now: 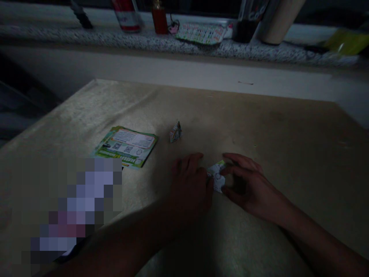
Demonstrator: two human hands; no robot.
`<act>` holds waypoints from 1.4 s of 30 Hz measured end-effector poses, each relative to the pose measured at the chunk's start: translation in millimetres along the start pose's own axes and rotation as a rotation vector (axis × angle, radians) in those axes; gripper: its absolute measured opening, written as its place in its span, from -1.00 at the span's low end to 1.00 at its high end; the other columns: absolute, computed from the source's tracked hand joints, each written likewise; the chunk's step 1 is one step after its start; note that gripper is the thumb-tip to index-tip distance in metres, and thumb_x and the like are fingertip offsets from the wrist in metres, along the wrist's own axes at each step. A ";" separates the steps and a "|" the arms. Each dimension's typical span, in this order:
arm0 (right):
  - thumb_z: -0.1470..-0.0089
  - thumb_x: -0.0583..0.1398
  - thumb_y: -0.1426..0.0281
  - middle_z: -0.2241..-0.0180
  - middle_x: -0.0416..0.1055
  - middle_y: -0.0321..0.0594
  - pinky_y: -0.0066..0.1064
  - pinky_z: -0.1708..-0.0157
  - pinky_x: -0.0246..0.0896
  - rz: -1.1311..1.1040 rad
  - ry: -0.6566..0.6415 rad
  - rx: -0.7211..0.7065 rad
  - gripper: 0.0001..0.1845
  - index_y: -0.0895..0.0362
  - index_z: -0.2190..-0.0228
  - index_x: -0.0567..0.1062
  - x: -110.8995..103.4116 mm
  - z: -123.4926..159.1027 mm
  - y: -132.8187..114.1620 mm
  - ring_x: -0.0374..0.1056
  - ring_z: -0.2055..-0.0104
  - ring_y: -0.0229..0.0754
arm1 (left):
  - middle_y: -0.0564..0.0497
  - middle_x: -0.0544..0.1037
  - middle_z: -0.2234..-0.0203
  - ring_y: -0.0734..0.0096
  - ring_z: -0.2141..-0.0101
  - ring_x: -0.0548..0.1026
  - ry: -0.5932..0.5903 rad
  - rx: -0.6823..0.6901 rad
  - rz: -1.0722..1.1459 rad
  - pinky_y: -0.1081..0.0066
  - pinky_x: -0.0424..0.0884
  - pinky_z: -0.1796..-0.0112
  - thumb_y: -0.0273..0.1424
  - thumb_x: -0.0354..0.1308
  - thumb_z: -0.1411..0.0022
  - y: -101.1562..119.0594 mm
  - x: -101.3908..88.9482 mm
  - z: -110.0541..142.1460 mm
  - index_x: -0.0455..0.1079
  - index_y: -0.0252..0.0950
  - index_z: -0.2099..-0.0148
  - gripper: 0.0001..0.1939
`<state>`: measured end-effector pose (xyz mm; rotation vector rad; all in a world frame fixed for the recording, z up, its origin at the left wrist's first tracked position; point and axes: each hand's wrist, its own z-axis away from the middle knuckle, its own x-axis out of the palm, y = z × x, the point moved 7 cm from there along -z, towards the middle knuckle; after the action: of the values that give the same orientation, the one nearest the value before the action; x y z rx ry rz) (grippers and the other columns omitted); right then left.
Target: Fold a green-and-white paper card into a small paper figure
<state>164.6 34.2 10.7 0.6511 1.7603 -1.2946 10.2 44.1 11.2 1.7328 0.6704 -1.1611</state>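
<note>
A small folded piece of printed paper (218,181), white with a green corner, lies on the table between my two hands. My left hand (191,181) is closed at its left edge, with thumb and fingertips pressed on the paper. From the other side my right hand (248,182) pinches the paper's right edge, its thumb below and fingers above. Both hands partly cover the paper. Beyond my left hand stands a small folded paper shape (175,132), pointed at the top. The light is dim and finger details are dark.
Green-and-white printed leaflets (129,144) lie stacked at the left. A pixelated object (86,200) rests nearer, beside my left forearm. Along the speckled windowsill (161,42) stand a red can (127,15), a small red bottle (160,19), a dark bottle (248,21) and a blister pack (201,33).
</note>
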 end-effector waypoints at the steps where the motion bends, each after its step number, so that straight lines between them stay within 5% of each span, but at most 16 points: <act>1: -0.01 0.30 0.40 -0.25 0.30 -0.14 0.12 -0.22 0.09 -0.003 0.000 0.001 -0.67 -0.04 0.13 0.55 -0.1 0.0 0.2 0.19 -0.31 0.13 | -0.28 0.38 -0.19 -0.12 -0.17 0.32 0.005 0.000 -0.001 -0.21 0.17 -0.16 -0.35 0.10 -0.34 -0.2 0.1 0.2 0.52 -0.35 0.25 -0.78; 22: 0.00 0.31 0.39 -0.22 0.34 -0.12 0.19 -0.19 0.11 0.013 0.025 -0.012 -0.73 -0.03 0.19 0.55 0.4 -0.9 -0.7 0.22 -0.28 0.18 | -0.27 0.39 -0.19 -0.10 -0.15 0.34 0.013 0.010 0.006 -0.20 0.17 -0.15 -0.37 0.08 -0.35 0.8 -0.7 0.2 0.52 -0.34 0.23 -0.79; 42: -0.03 0.26 0.51 -0.33 0.17 -0.12 0.13 -0.29 0.05 0.023 0.012 -0.149 -0.48 -0.03 -0.05 0.48 -3.9 0.8 -16.8 0.05 -0.40 0.15 | -0.22 0.41 -0.18 -0.06 -0.15 0.34 0.026 -0.014 0.016 -0.17 0.19 -0.15 -0.34 0.12 -0.34 -1.0 -0.5 -0.8 0.53 -0.31 0.25 -0.80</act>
<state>153.5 28.1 22.5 0.5941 1.8335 -1.1340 9.5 45.3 11.3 1.7419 0.6779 -1.1221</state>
